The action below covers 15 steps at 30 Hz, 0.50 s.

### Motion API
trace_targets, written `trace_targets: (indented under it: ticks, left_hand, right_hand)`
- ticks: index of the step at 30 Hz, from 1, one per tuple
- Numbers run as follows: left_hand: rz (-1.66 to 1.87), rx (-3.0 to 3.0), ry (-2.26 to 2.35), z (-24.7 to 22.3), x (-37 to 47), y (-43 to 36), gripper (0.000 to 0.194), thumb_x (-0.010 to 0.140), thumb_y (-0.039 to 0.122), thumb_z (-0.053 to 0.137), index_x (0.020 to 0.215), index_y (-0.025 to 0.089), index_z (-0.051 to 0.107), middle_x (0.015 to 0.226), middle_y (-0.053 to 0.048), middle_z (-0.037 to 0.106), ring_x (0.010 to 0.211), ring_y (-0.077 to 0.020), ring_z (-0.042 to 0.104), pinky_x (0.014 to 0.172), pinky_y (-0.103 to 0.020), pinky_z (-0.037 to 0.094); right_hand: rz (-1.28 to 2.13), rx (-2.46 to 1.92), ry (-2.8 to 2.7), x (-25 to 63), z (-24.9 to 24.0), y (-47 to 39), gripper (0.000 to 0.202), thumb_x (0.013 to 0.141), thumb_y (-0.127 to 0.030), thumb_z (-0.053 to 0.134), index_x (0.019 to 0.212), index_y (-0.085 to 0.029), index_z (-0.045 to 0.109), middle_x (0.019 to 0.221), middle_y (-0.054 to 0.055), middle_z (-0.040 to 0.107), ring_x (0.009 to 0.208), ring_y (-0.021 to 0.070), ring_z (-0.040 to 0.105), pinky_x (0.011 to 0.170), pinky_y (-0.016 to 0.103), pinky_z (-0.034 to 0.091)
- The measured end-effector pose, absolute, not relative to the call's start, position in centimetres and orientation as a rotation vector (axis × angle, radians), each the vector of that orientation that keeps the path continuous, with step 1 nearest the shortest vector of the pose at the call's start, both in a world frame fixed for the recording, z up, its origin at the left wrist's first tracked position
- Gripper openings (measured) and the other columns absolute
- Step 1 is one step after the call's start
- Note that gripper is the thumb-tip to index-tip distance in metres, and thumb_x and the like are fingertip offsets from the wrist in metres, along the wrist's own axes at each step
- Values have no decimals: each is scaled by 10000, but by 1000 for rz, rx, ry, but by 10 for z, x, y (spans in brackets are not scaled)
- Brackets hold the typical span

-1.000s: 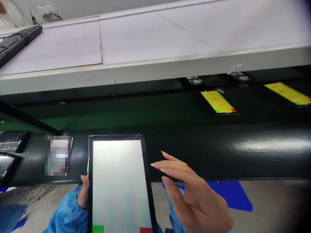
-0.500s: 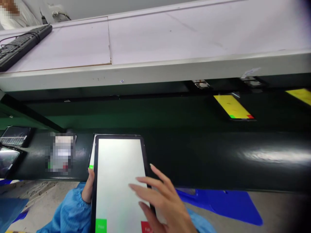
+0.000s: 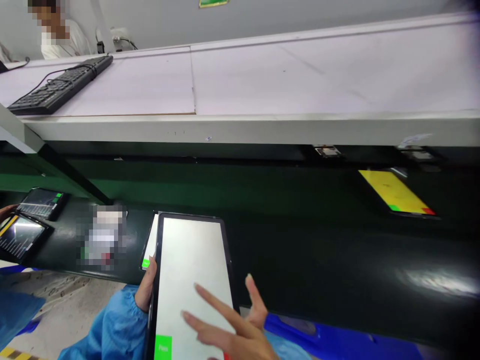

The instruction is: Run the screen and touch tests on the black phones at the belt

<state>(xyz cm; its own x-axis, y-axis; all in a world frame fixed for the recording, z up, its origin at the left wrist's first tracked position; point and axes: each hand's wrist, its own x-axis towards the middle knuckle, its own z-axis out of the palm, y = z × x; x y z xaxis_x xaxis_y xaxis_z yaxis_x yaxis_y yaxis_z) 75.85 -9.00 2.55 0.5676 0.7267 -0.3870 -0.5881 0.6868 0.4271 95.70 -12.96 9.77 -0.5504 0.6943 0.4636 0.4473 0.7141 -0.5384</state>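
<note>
My left hand, in a blue sleeve, grips the left edge of a black tablet whose screen glows white with a green field at its lower left. My right hand hovers over the lower part of that screen with its fingers spread and nothing in it. A second lit device lies flat on the dark conveyor belt, just behind the held tablet's left edge.
A tablet with a yellow screen lies on the belt at the right. Two dark-screened tablets sit at the left by another person's fingers. A black keyboard rests on the white shelf above. A person sits at the far left.
My right hand moved left from beside the tablet to over its lower screen. The view has tilted upward, so the tablet and belt sit lower in the frame.
</note>
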Motion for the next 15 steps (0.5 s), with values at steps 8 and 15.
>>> trace_targets:
  ticks: [8, 15]
  left_hand:
    - [1024, 350, 625, 20, 761, -95, 649, 870, 533, 595, 1437, 253, 445, 1356, -87, 565, 1257, -291, 522, 1115, -441, 349]
    - [1039, 297, 587, 22, 761, -100, 570, 852, 524, 629, 1365, 292, 536, 1378, -48, 553, 1328, -274, 451, 1167, -426, 278]
  right_hand:
    - [312, -1124, -2164, 957, 103, -119, 187, 1058, -149, 345, 1193, -139, 474, 1267, 67, 538, 1275, 269, 402, 1101, 577, -134]
    - [286, -1098, -2176, 954, 100, -109, 208, 1035, -126, 359, 1205, -160, 473, 1272, 64, 536, 1252, 268, 430, 1104, 574, -129]
